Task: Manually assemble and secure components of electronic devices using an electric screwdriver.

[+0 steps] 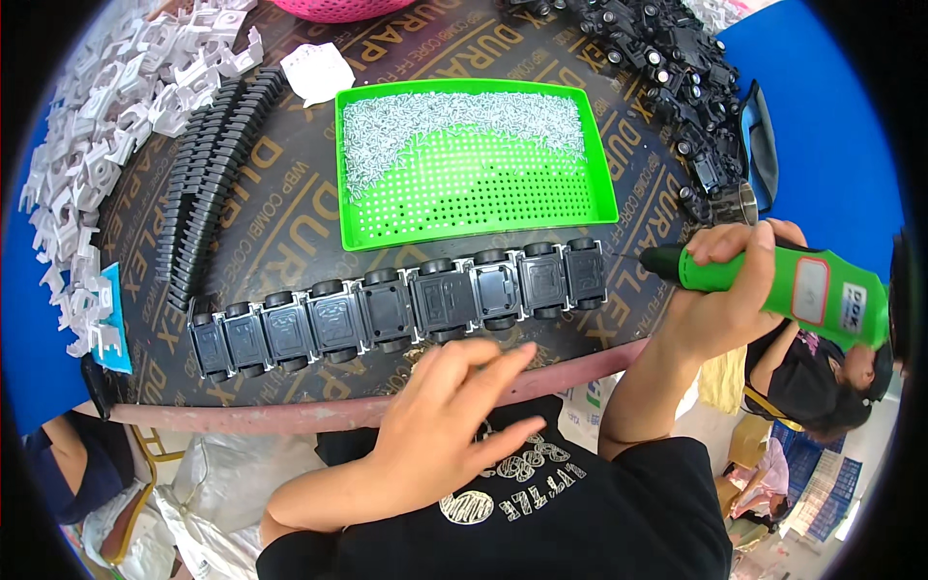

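A row of several black toy car chassis point(401, 307) with white inserts lies along the near edge of the dark table point(290, 222). My right hand point(730, 290) grips a green electric screwdriver point(773, 280), its tip pointing left beside the row's right end. My left hand point(449, 420) hovers with fingers spread just below the middle of the row, holding nothing. Behind the row sits a green perforated tray point(474, 208) with several small screws point(454, 126) heaped at its far side.
Stacked black parts point(208, 184) curve along the left. White plastic pieces point(106, 135) pile at the far left. More black wheeled parts point(667, 68) heap at the far right. A pink basket point(338, 8) sits at the top. Another person point(817, 377) is at the lower right.
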A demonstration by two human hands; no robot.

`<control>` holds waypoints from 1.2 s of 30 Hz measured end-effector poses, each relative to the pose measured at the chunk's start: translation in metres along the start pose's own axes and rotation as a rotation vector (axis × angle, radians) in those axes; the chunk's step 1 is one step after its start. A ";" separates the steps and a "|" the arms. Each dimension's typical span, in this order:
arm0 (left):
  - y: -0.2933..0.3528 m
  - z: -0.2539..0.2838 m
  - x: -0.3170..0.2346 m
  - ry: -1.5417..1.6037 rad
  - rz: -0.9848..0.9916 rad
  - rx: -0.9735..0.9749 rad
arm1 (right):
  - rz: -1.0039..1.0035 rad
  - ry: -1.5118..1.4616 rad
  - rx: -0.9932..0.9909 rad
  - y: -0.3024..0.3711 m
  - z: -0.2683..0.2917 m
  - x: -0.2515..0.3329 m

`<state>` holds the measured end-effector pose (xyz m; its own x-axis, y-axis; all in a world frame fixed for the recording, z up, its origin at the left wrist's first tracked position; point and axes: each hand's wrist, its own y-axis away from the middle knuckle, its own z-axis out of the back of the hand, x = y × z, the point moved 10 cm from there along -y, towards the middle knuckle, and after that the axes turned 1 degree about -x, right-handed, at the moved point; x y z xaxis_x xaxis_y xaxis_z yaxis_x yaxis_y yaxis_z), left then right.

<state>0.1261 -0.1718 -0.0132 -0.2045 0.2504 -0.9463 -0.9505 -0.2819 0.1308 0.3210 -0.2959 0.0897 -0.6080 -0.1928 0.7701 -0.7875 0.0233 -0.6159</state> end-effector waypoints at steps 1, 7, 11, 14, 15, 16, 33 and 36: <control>-0.004 0.008 -0.015 -0.244 -0.170 -0.124 | 0.045 0.005 -0.018 -0.001 0.000 0.007; -0.013 -0.005 -0.025 -0.438 -0.430 -0.171 | -0.046 -0.177 0.064 -0.006 -0.038 0.021; -0.024 -0.021 -0.029 -0.394 -0.513 -0.085 | -0.057 -0.279 0.338 0.004 -0.078 0.014; -0.027 -0.035 -0.033 -0.583 -0.602 -0.049 | -0.037 -0.359 0.468 0.016 -0.105 0.004; -0.029 -0.034 -0.034 -0.687 -0.573 -0.068 | -0.043 -0.290 0.471 0.017 -0.111 -0.002; -0.030 -0.034 -0.033 -0.789 -0.541 -0.087 | -0.050 -0.219 0.475 0.019 -0.118 -0.006; -0.008 0.068 -0.023 -0.567 -0.272 -0.401 | -0.042 -0.203 0.470 0.016 -0.133 -0.038; -0.011 0.079 -0.006 -0.539 -0.132 -0.354 | -0.021 -0.181 0.490 0.018 -0.131 -0.039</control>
<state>0.1196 -0.0973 0.0143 -0.2675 0.7069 -0.6547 -0.8599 -0.4817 -0.1688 0.3168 -0.1591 0.0705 -0.5310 -0.3559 0.7690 -0.6333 -0.4363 -0.6392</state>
